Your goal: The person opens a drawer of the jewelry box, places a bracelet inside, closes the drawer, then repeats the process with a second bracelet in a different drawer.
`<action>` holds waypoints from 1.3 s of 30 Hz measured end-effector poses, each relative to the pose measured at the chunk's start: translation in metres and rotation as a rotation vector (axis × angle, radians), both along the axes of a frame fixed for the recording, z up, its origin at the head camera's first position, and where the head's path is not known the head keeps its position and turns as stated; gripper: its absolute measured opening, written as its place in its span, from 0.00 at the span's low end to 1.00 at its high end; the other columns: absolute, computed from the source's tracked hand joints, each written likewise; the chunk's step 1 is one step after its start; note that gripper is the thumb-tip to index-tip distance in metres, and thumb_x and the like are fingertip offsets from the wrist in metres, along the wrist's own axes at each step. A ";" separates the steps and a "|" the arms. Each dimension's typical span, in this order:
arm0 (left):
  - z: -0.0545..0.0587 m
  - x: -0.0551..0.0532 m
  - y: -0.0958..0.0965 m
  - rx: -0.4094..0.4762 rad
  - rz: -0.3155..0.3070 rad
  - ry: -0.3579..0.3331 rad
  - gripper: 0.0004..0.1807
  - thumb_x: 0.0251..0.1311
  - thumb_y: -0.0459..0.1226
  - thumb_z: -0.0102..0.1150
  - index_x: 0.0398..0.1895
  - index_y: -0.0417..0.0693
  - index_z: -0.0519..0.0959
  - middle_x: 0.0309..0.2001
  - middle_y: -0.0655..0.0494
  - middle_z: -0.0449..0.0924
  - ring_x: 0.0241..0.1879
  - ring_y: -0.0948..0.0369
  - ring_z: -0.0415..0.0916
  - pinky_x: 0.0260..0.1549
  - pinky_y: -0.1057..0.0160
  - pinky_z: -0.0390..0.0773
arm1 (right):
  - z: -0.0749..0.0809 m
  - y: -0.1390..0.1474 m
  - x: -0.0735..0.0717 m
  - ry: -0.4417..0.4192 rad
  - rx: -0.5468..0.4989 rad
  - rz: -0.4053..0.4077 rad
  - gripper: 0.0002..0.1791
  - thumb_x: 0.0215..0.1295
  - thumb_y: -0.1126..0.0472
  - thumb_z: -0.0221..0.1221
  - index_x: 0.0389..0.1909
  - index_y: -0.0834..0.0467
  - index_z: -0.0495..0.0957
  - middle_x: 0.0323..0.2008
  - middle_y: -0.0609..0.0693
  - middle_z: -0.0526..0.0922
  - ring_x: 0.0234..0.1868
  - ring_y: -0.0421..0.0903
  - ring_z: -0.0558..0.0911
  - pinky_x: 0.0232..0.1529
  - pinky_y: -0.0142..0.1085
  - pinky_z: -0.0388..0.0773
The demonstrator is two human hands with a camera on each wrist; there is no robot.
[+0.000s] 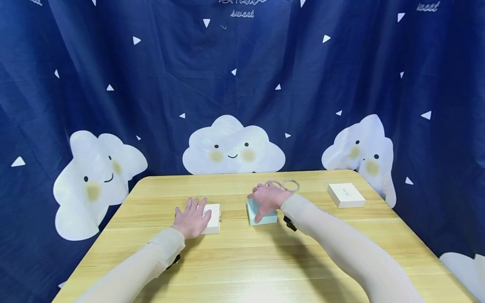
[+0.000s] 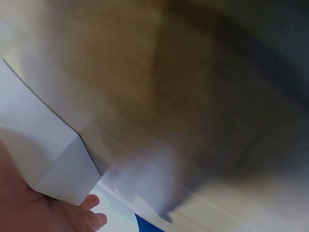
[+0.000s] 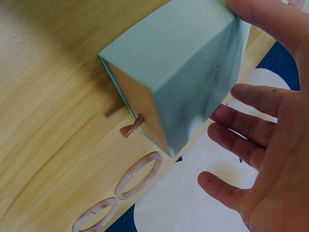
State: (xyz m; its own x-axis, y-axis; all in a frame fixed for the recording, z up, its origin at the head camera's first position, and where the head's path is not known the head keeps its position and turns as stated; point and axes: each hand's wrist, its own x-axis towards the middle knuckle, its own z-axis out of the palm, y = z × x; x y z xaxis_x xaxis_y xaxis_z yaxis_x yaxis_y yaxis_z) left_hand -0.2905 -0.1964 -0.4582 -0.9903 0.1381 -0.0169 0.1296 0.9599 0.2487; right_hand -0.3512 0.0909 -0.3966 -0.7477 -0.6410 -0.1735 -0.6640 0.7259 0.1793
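On the left of the table lies a small white box point(image 1: 214, 219), and my left hand point(image 1: 192, 219) rests along its left side with fingers spread and thumb over its top. The left wrist view has this white box point(image 2: 43, 116) beside the palm. My right hand point(image 1: 268, 198) reaches over a pale blue box point(image 1: 268, 220) near the middle. Seen from the right wrist, the thumb is at one edge of the blue box point(image 3: 193, 92) and the loosely extended fingers point(image 3: 258, 99) stand close to its printed face. A brown ribbon tab point(image 3: 132, 126) sticks out of its side.
Two pale marbled bangles point(image 1: 291, 191) lie flat behind the right hand, close to the table's far edge. Another white box point(image 1: 346, 195) sits at the right. A dark blue curtain point(image 1: 235, 97) with clouds hangs behind the wooden table point(image 1: 235, 261).
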 end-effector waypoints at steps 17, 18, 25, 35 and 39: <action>-0.004 -0.008 -0.006 -0.028 -0.032 -0.004 0.39 0.76 0.60 0.27 0.81 0.48 0.50 0.79 0.37 0.50 0.80 0.39 0.37 0.64 0.20 0.37 | 0.001 0.023 0.004 -0.047 -0.067 -0.045 0.51 0.44 0.31 0.73 0.70 0.45 0.71 0.61 0.48 0.79 0.69 0.53 0.69 0.70 0.60 0.59; -0.002 -0.007 -0.006 -0.029 -0.032 -0.006 0.38 0.76 0.59 0.28 0.81 0.48 0.50 0.79 0.37 0.50 0.80 0.39 0.38 0.65 0.20 0.37 | 0.000 0.024 0.004 -0.050 -0.073 -0.043 0.50 0.44 0.32 0.73 0.70 0.45 0.71 0.60 0.48 0.79 0.68 0.53 0.69 0.70 0.60 0.59; 0.005 0.000 -0.002 -0.037 -0.030 -0.010 0.37 0.77 0.57 0.29 0.81 0.46 0.51 0.78 0.36 0.50 0.79 0.38 0.38 0.65 0.20 0.39 | -0.003 0.025 0.004 -0.034 -0.080 -0.037 0.49 0.46 0.29 0.70 0.70 0.44 0.71 0.60 0.47 0.79 0.66 0.50 0.71 0.68 0.60 0.62; 0.001 -0.003 -0.003 -0.014 -0.037 -0.001 0.38 0.76 0.57 0.29 0.80 0.45 0.52 0.78 0.36 0.52 0.79 0.39 0.40 0.65 0.20 0.39 | -0.004 0.027 0.003 -0.037 -0.082 -0.037 0.52 0.46 0.27 0.69 0.72 0.44 0.69 0.63 0.47 0.78 0.68 0.50 0.70 0.69 0.62 0.60; 0.003 -0.003 -0.003 -0.001 -0.046 -0.001 0.38 0.76 0.57 0.30 0.80 0.44 0.53 0.78 0.36 0.52 0.79 0.39 0.42 0.65 0.20 0.40 | -0.004 0.030 0.005 -0.057 -0.104 -0.044 0.53 0.46 0.27 0.70 0.73 0.45 0.68 0.66 0.48 0.76 0.72 0.52 0.66 0.72 0.61 0.54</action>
